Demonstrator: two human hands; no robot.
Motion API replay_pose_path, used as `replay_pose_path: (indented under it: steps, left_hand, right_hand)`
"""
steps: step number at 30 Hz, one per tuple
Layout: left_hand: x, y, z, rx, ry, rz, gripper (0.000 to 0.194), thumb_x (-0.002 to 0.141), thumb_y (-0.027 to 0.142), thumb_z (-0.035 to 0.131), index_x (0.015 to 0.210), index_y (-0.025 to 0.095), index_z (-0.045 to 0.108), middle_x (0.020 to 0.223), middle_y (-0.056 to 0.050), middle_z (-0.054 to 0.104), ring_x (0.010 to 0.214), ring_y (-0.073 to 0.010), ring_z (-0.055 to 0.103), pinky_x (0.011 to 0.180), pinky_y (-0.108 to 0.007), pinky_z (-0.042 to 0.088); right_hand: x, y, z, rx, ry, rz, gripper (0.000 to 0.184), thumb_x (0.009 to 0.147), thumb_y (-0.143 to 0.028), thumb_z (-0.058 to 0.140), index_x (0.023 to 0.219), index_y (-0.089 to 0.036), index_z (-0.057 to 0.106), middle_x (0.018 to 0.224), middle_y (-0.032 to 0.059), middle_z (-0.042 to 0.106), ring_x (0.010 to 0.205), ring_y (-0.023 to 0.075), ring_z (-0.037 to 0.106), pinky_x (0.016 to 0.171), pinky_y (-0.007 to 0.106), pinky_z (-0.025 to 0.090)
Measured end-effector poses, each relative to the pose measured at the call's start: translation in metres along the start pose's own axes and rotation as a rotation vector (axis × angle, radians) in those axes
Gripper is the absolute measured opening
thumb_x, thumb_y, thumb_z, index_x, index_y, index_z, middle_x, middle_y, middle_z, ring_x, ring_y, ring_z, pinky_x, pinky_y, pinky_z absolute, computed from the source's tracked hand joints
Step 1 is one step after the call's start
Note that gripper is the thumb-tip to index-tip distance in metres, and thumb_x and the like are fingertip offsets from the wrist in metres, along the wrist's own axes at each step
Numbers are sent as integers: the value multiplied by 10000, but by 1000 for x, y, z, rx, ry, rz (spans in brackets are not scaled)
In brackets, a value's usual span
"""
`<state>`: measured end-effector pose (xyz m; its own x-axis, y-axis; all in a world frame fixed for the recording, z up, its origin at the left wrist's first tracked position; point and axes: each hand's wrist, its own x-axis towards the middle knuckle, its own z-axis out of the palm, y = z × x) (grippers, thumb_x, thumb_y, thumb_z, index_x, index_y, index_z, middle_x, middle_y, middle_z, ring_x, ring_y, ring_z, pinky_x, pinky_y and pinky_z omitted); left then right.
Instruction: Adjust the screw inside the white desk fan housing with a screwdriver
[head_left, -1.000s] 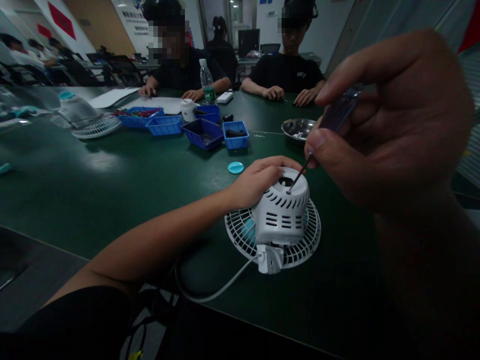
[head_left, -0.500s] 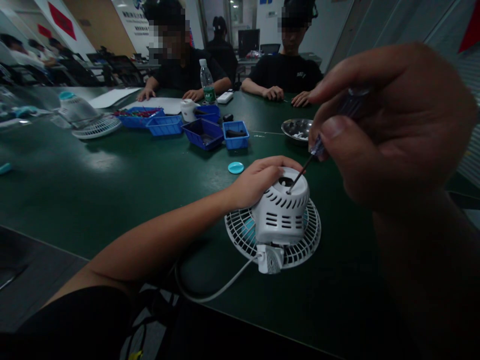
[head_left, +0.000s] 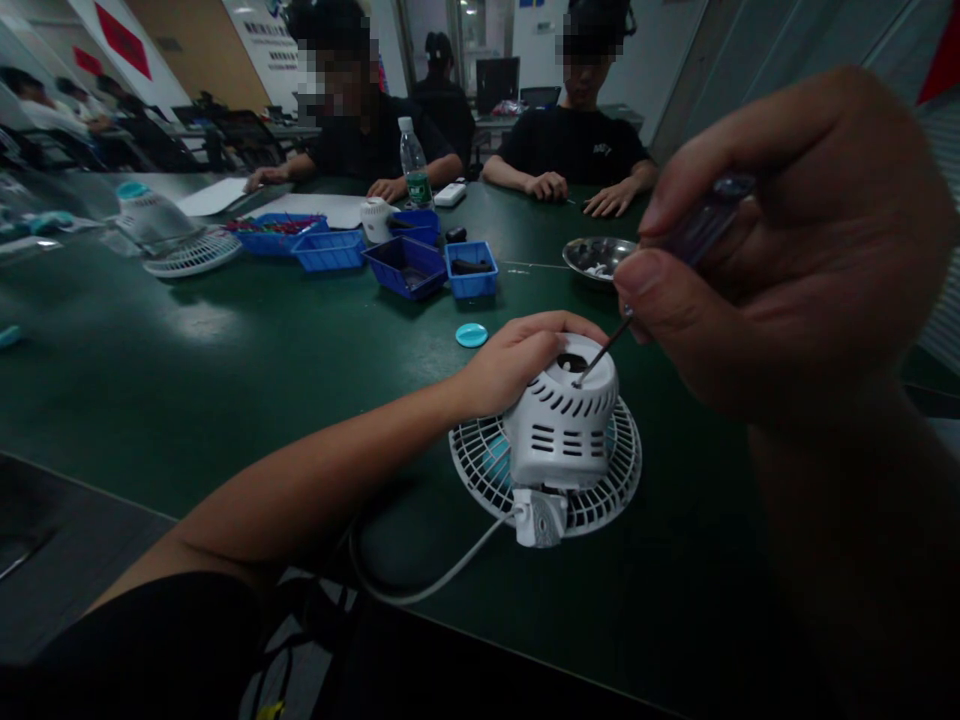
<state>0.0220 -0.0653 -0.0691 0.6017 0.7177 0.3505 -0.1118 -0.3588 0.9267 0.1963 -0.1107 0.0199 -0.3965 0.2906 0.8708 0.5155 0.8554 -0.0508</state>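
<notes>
A white electric fan (head_left: 564, 425) lies grille-down on the green table, its motor housing facing up and a white cord running off to the left. My left hand (head_left: 517, 360) is wrapped round the far left side of the housing. In my right hand (head_left: 780, 250), gripped between thumb and fingers, is a screwdriver (head_left: 701, 228) with a clear purplish handle. Its thin shaft slants down to the left, and the tip meets the top of the housing beside a dark round opening. A turquoise round cap (head_left: 472, 335) rests on the table beyond my left hand.
Blue bins (head_left: 405, 268) stand across the table, one with a dark part inside. A metal bowl (head_left: 592, 262) holds small white pieces. Another fan (head_left: 172, 235) lies at far left. A water bottle (head_left: 415, 165) stands near two people seated opposite.
My right hand has shifted and its fingers have rolled round the screwdriver handle; the tip stays at the same spot. Across the table, a person's hand has moved left.
</notes>
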Motion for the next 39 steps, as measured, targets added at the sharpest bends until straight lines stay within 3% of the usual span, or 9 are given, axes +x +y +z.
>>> replay_pose_path:
  steps: [10,15,19,22,25,29,31,35,39]
  left_hand:
    - [-1,-1,0,-22,-12,-40,253,880,340,500,978,176,666,883,-22,710,780,-135,634,724,-256,527]
    - [-1,0,0,-10,7,-21,243,875,339,503,960,177,663,916,-31,719,800,-141,643,740,-260,536]
    - [0,-2,0,12,10,2,217,855,349,526,912,177,645,911,-42,727,803,-151,654,731,-264,538]
    - [0,-2,0,-31,3,1,219,849,343,536,917,169,650,900,-38,722,798,-145,651,723,-253,531]
    - [0,-1,1,-78,-18,-29,265,854,338,527,974,154,674,897,-33,718,766,-132,637,702,-245,517]
    - [-1,0,1,-66,-11,-45,308,856,342,529,1018,139,694,918,-43,725,773,-134,633,713,-252,513]
    - [-1,0,1,-64,-3,-44,316,855,351,535,1022,136,695,909,-44,721,769,-136,629,715,-257,511]
    - [0,-1,1,-78,-1,-52,337,841,377,549,1024,133,693,885,-40,710,747,-136,623,698,-260,506]
    - [0,-1,1,-79,-3,-47,317,840,366,546,1011,145,695,880,-31,713,746,-129,624,691,-250,503]
  right_hand:
    - [1,3,1,226,-74,102,250,947,-306,590,1134,-187,703,995,-51,605,803,31,576,726,165,528]
    - [2,-2,0,127,-60,85,245,950,-296,616,1142,-190,725,1116,-54,669,929,52,636,830,177,555]
    - [0,-3,-1,44,-53,21,291,968,-368,622,1204,-229,720,1224,-78,690,955,60,694,678,122,506]
    - [-2,-1,-1,27,-9,14,233,989,-346,592,1087,-195,740,1099,-62,710,871,55,686,605,111,485]
    - [-5,4,-1,154,22,50,229,961,-334,584,1045,-214,759,1028,-51,710,889,71,683,810,179,590]
    - [-7,5,-3,242,-15,88,341,957,-297,487,1149,-250,764,1142,-48,708,1098,137,721,1012,298,576]
    - [-6,2,-4,202,-33,99,332,969,-298,501,1170,-256,761,1169,-60,701,1108,135,725,938,267,582]
    - [-3,-2,-3,183,-11,179,236,948,-313,627,1127,-246,766,1075,-88,684,871,17,680,690,73,482]
    - [1,-5,-6,224,15,227,142,895,-273,715,1022,-217,747,933,-87,646,763,-7,607,602,29,432]
